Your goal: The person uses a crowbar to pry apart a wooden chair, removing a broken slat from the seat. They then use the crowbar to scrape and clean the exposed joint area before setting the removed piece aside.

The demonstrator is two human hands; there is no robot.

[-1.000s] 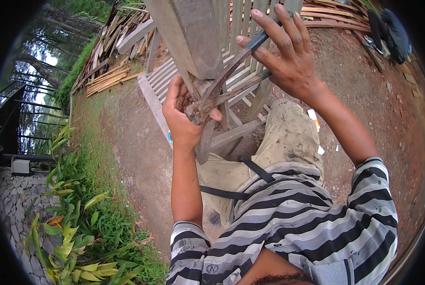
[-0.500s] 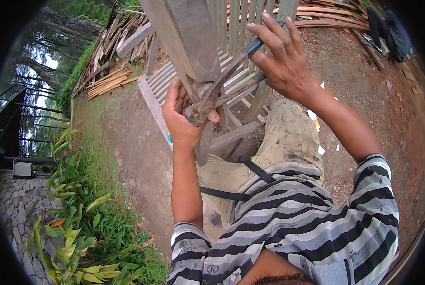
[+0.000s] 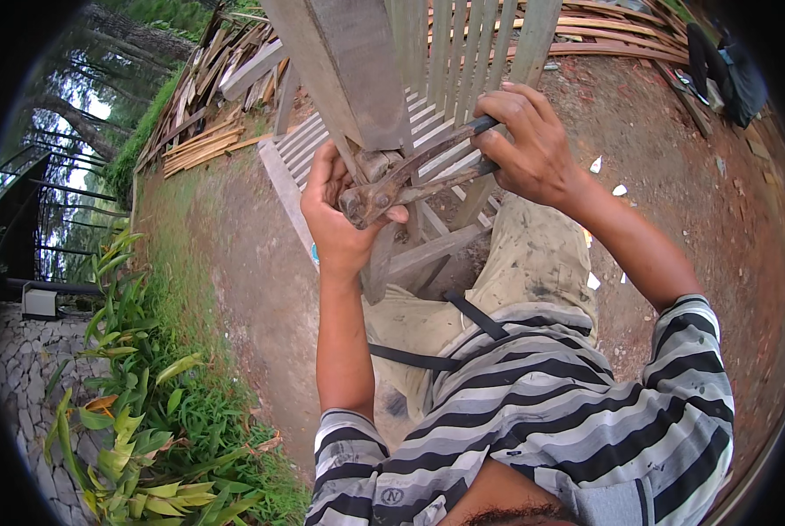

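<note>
A pair of rusty pincers (image 3: pixel 380 200) with dark handle grips is pressed up against the lower end of a weathered wooden beam (image 3: pixel 357 74). My right hand (image 3: pixel 533 149) is closed round the ends of both handles. Below and left of the pincers' head, my left hand (image 3: pixel 340 237) cups it, fingers curled up beside the beam and thumb tip showing under the jaws. What the jaws bite on is hidden. The beam belongs to a grey slatted wooden chair or bench (image 3: pixel 278 180), which stands tilted in front of me.
Piles of loose wooden strips (image 3: pixel 204 151) lie at the far left, and more long boards (image 3: pixel 603 33) at the far right. Dark cloth (image 3: pixel 743 83) sits at the right rim. Leafy plants (image 3: pixel 121 438) border the left side. White scraps (image 3: pixel 619 189) dot the bare soil.
My right hand has come down and closed its fingers, bringing the pincers' handles nearer together. The left hand and the pincers' head have stayed almost in place.
</note>
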